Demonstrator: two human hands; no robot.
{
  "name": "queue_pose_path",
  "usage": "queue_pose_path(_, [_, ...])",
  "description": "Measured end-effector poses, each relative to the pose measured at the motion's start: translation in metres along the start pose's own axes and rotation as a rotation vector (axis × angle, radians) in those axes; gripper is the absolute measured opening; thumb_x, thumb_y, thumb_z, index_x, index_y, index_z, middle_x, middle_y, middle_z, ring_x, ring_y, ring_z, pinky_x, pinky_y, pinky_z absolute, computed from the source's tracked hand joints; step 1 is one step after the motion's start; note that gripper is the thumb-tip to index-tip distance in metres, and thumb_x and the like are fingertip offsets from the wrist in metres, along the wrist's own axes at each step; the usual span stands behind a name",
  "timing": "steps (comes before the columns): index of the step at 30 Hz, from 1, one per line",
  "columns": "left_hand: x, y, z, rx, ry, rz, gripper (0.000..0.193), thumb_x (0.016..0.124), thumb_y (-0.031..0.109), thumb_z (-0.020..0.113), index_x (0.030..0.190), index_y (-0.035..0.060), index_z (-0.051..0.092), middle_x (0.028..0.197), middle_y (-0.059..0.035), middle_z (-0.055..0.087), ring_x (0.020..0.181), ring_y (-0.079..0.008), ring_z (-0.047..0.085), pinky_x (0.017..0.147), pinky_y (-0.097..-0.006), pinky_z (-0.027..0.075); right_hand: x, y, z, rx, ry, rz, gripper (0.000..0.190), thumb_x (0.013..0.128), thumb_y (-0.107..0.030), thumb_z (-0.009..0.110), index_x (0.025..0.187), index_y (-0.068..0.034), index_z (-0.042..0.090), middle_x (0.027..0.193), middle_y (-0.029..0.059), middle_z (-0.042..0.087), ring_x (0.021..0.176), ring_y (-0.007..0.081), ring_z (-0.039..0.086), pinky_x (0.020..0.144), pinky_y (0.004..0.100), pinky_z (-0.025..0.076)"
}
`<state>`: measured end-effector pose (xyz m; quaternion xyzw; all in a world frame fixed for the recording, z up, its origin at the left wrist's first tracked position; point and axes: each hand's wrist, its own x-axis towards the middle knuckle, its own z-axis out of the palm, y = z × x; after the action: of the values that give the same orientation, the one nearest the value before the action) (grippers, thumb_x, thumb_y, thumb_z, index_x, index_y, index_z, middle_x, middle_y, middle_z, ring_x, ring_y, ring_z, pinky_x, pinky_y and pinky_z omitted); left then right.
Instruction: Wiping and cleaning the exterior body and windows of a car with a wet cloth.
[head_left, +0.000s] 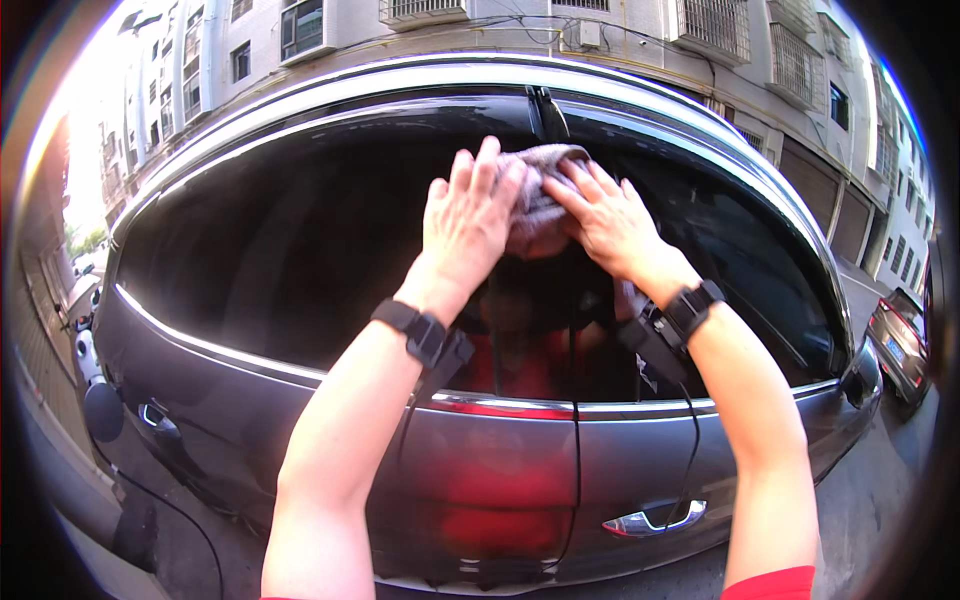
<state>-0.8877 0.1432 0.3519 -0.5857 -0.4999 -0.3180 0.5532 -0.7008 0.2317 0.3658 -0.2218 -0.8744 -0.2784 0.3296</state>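
Observation:
A greyish-purple cloth (534, 206) is bunched between my two hands, against the dark side window (300, 247) of a grey car. My left hand (469, 217) presses at the cloth's left edge, with its thumb side on the fabric and its other fingers spread. From the right, my right hand (607, 217) holds the cloth with its fingers bent over it. Both hands are high on the glass, just below the black window trim (546, 112). A black strap with a buckle circles each wrist. Part of the cloth is hidden behind the fingers.
Chrome door handles (660, 519) and a side mirror (862, 375) stick out from the car. Thin black cables (696, 427) hang from the wrist straps. At left a black cable or hose (184, 510) runs near a parked scooter (86, 352). Another car (900, 337) stands at right.

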Motion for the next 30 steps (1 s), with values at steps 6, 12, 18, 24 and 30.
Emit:
queue_pose_path(6, [-0.007, 0.005, -0.015, -0.028, -0.096, -0.162, 0.042, 0.080, 0.010, 0.055, 0.122, 0.0138, 0.052, 0.125, -0.0048, 0.048, 0.112, -0.0271, 0.048, 0.079, -0.0429, 0.045, 0.006, -0.028, 0.010, -0.012, 0.033, 0.095, 0.064, 0.083, -0.006, 0.048, 0.141, -0.028, 0.035, 0.151, 0.0059, 0.026, 0.140, 0.0312, 0.020, 0.104, 0.0679, 0.020])
queue_pose_path(12, [-0.139, 0.024, -0.070, -0.158, -0.321, 0.092, 0.047, 0.076, 0.009, 0.059, 0.122, 0.0105, 0.052, 0.124, -0.0110, 0.048, 0.115, -0.0296, 0.046, 0.082, -0.0406, 0.043, -0.112, -0.078, 0.023, 0.228, -0.134, -0.346, 0.062, 0.078, -0.015, 0.060, 0.137, -0.020, 0.042, 0.145, 0.0133, 0.033, 0.136, 0.0371, 0.026, 0.105, 0.0665, 0.020])
queue_pose_path(18, [-0.123, -0.003, -0.080, -0.837, -0.411, -0.693, 0.023, 0.085, 0.014, 0.058, 0.106, 0.0063, 0.059, 0.098, -0.0073, 0.061, 0.088, -0.0233, 0.059, 0.076, -0.0355, 0.048, -0.098, -0.078, 0.004, 0.410, 0.034, -0.364, 0.058, 0.074, -0.004, 0.063, 0.128, -0.015, 0.048, 0.125, 0.0121, 0.054, 0.108, 0.0293, 0.055, 0.079, 0.0393, 0.048])
queue_pose_path(24, [-0.094, -0.050, -0.109, -0.724, -0.015, -1.113, 0.025, 0.092, 0.018, 0.054, 0.110, 0.0024, 0.054, 0.099, -0.0086, 0.059, 0.089, -0.0168, 0.058, 0.075, -0.0300, 0.050, -0.059, -0.104, -0.020, 0.162, 0.292, -0.233, 0.065, 0.067, 0.000, 0.064, 0.128, -0.011, 0.047, 0.131, 0.0140, 0.047, 0.102, 0.0307, 0.057, 0.076, 0.0376, 0.050])
queue_pose_path(30, [-0.185, 0.014, -0.127, -0.088, -0.518, -0.135, 0.048, 0.076, 0.038, 0.069, 0.121, 0.0302, 0.056, 0.141, -0.0049, 0.036, 0.136, -0.0342, 0.025, 0.091, -0.0685, 0.031, -0.121, -0.148, 0.004, 0.447, -0.164, -0.249, 0.053, 0.070, -0.011, 0.069, 0.118, -0.001, 0.052, 0.110, 0.0146, 0.056, 0.099, 0.0317, 0.057, 0.077, 0.0376, 0.052])
